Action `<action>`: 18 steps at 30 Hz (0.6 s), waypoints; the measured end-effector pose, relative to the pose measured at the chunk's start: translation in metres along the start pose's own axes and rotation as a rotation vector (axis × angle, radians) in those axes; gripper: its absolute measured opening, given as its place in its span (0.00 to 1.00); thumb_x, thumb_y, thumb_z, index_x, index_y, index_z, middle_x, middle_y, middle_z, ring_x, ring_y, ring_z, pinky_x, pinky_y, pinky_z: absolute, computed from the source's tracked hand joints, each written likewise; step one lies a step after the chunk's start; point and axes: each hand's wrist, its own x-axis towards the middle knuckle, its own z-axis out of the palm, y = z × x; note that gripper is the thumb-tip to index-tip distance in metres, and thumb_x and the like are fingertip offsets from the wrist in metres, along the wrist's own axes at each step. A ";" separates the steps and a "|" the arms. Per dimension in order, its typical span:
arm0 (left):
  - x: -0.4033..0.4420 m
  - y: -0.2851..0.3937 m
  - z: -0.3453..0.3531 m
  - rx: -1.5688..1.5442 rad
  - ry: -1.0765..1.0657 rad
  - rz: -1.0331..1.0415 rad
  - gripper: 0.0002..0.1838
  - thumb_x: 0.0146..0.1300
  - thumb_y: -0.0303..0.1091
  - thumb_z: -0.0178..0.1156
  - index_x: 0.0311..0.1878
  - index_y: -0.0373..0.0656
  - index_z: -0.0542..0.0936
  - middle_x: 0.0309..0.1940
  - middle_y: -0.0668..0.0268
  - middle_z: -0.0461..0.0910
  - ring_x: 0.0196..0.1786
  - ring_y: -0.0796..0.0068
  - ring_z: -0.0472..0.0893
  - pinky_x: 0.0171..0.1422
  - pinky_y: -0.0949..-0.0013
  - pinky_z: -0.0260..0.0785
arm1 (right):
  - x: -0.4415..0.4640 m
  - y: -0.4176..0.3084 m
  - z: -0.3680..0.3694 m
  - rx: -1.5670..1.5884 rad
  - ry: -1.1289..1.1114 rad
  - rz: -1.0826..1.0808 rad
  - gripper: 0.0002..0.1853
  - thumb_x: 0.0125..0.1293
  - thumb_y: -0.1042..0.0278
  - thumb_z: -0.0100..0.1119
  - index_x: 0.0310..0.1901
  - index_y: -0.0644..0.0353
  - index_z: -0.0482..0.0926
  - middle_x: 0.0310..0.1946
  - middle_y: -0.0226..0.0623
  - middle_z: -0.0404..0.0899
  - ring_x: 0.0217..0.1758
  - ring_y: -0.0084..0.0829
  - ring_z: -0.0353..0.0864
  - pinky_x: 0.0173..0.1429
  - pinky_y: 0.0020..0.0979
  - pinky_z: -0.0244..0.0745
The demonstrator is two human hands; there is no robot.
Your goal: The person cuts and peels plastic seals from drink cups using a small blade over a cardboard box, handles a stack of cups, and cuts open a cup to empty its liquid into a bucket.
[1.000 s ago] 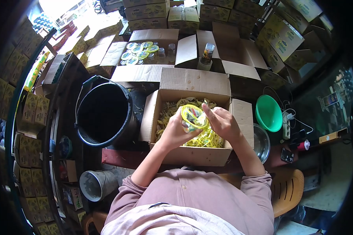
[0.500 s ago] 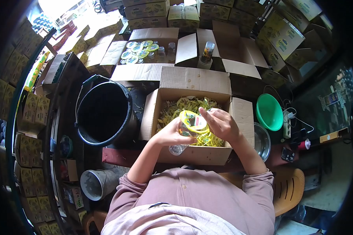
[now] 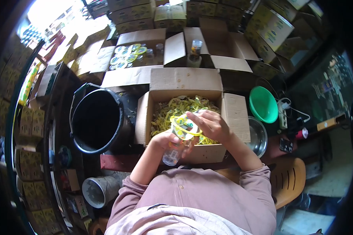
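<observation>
My left hand is wrapped round a clear plastic jar with a printed label, its base tilted toward me. At the jar's upper end sits a round, yellow-edged tag with print on it. My right hand is at this tag's right side, index fingertip against its rim and the other fingers curled; its thumb is mostly hidden. Both hands are over the near side of an open cardboard box, which holds a heap of yellow-green strips.
A black bucket stands left of the box. To the right are a green bowl and a metal bowl. Behind, another carton holds several jars and yellow-edged tags. A labelled jar stands beside it.
The jar has swung so its side and base show more, lower in view. My right index fingertip has come down onto the tag's rim. The whole view has shifted slightly.
</observation>
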 end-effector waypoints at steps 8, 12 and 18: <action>-0.012 0.026 0.007 0.702 0.414 0.130 0.40 0.45 0.27 0.63 0.63 0.36 0.57 0.57 0.61 0.64 0.59 0.71 0.65 0.63 0.68 0.55 | -0.004 0.006 0.001 -0.152 0.005 0.057 0.29 0.50 0.73 0.54 0.58 0.61 0.66 0.15 0.25 0.62 0.20 0.20 0.69 0.28 0.25 0.71; -0.003 0.013 0.031 1.016 0.500 0.241 0.35 0.42 0.26 0.65 0.56 0.35 0.63 0.48 0.62 0.70 0.50 0.74 0.71 0.55 0.71 0.64 | -0.004 -0.002 0.001 -0.203 -0.027 0.051 0.30 0.52 0.70 0.55 0.60 0.61 0.64 0.15 0.25 0.64 0.20 0.20 0.71 0.28 0.24 0.72; -0.012 0.015 0.032 1.161 0.503 0.209 0.25 0.41 0.27 0.66 0.46 0.36 0.69 0.34 0.66 0.75 0.37 0.80 0.74 0.45 0.74 0.68 | 0.000 -0.026 0.004 -0.262 -0.033 0.116 0.30 0.53 0.71 0.54 0.61 0.61 0.62 0.14 0.25 0.64 0.18 0.20 0.69 0.26 0.25 0.72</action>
